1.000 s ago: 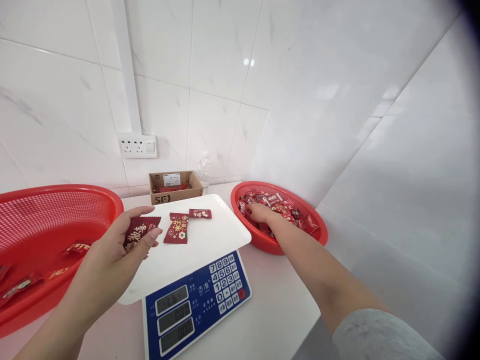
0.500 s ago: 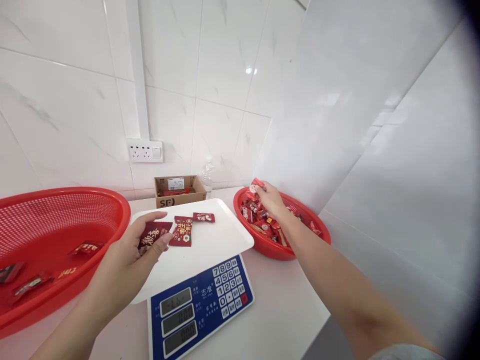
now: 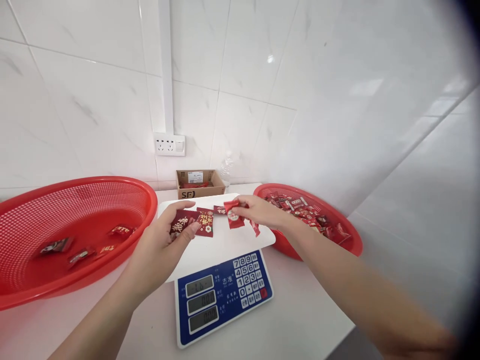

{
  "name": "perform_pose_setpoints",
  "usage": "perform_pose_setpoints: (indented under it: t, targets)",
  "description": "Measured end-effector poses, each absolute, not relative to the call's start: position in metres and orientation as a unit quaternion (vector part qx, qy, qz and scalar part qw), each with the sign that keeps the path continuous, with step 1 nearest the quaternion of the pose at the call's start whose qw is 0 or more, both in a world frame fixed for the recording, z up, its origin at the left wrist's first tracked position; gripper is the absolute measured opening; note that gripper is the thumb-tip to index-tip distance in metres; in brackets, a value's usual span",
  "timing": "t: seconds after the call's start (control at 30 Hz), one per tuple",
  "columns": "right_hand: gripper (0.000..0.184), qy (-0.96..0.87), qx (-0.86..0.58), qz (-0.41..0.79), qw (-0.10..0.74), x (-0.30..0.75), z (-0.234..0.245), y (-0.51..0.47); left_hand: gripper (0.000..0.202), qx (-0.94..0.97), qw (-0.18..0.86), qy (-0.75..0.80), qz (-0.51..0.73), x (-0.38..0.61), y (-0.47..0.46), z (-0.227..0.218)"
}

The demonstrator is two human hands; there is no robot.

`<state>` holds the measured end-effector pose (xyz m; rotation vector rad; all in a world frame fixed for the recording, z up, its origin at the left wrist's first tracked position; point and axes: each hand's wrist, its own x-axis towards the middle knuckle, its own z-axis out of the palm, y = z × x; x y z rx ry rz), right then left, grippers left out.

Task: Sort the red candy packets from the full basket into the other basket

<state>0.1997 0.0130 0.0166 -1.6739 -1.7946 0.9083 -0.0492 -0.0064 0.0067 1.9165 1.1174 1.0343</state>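
The left hand (image 3: 159,245) has its fingers closed around a dark red packet (image 3: 183,220), thumb across the near side, above the left part of a white tray (image 3: 225,250). The right hand (image 3: 260,210) pinches a bright red packet (image 3: 234,215) with a pale round mark between its fingers, above the tray's far right part. A bit of red wrapper (image 3: 255,228) shows just below that hand; whether the fingers grip it too, I cannot tell. Between the hands, a flowered packet (image 3: 205,223) lies on the tray, partly hidden by the left hand's packet, with a smaller packet (image 3: 219,210) just beyond it. The tray sits on a blue scale (image 3: 228,282), whose lower two windows read 0.00. To the left stands a red basket (image 3: 93,205) with a few loose packets (image 3: 80,256) spread on its bottom; to the right, another red basket (image 3: 289,246) holds a heap of packets (image 3: 298,203), partly behind the right forearm. Behind the tray, a cardboard box (image 3: 204,192) and a clear bottle (image 3: 226,171) stand side by side on the tabletop (image 3: 296,310), near the tiled wall (image 3: 232,60).
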Motion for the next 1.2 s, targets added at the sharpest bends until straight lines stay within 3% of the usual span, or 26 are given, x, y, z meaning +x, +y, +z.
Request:
perform_pose_setpoints:
  t: [0.13,0.27,0.47,0.73,0.83,0.93,1.07,1.2]
  targets:
    - [0.014,-0.698,-0.652,0.252,0.157,0.187,0.006,0.014,0.039,0.737,0.332,0.433,0.397,-0.051,-0.007,0.009]
    - [0.028,-0.71,-0.679,0.123,0.139,0.185,0.0,0.011,0.041,0.738,0.33,0.433,0.398,-0.051,-0.006,0.01]
    - [0.023,-0.732,-0.666,0.14,0.039,0.178,0.007,0.0,0.042,0.732,0.329,0.442,0.4,-0.051,-0.006,0.011]
    - [0.026,-0.727,-0.672,0.12,0.08,0.177,-0.006,0.015,0.042,0.728,0.344,0.443,0.395,-0.05,-0.008,0.013]
    - [0.025,-0.705,-0.675,0.161,0.144,0.176,-0.001,0.013,0.041,0.722,0.352,0.445,0.396,-0.05,-0.007,0.013]
    - [0.025,-0.649,-0.651,0.244,0.31,0.168,0.008,0.008,0.039,0.71,0.391,0.425,0.404,-0.049,-0.004,0.011]
    - [0.021,-0.582,-0.494,0.34,0.549,0.141,0.018,-0.001,0.037,0.647,0.539,0.35,0.411,-0.044,-0.002,0.006]
    - [0.015,-0.575,-0.365,0.36,0.637,0.111,0.02,-0.01,0.039,0.55,0.694,0.265,0.382,-0.036,-0.006,0.003]
